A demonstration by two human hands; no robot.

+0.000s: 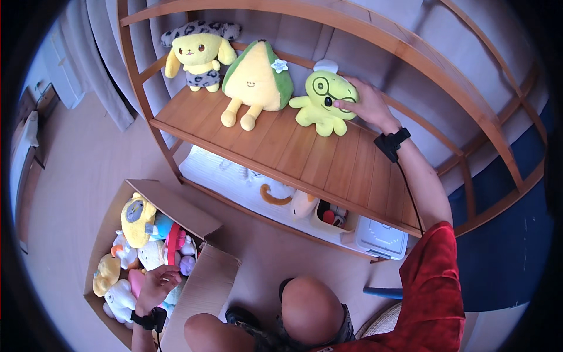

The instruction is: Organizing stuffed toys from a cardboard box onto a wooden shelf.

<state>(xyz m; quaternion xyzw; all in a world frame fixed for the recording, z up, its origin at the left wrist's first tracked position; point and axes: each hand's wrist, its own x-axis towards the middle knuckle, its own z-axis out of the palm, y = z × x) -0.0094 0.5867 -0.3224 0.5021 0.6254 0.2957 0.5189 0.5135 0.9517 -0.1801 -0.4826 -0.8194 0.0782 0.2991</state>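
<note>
My right hand (367, 104) is closed around the right side of a lime-green plush toy (327, 97) with round glasses and a dark nose. Its thumb lies across the front, while the other fingers go behind the head. The toy sits upright on the wooden shelf (275, 146). Left of it is a yellow and green triangular plush (256, 82), then a yellow long-eared plush (201, 56) with leopard-print trim. Over the cardboard box (214, 281) at the lower left, my left hand (157, 286) has loosely bent fingers and nothing visible in them, close to a red band (174, 243).
Several plush toys fill the box, among them a yellow one (138, 220) and a white one (121, 299). Below the shelf, a lower tier bears a bin (334, 217) and a clear lidded box (381, 237). Curved wooden rails (410, 44) arch above. A blue surface (498, 258) stands at right.
</note>
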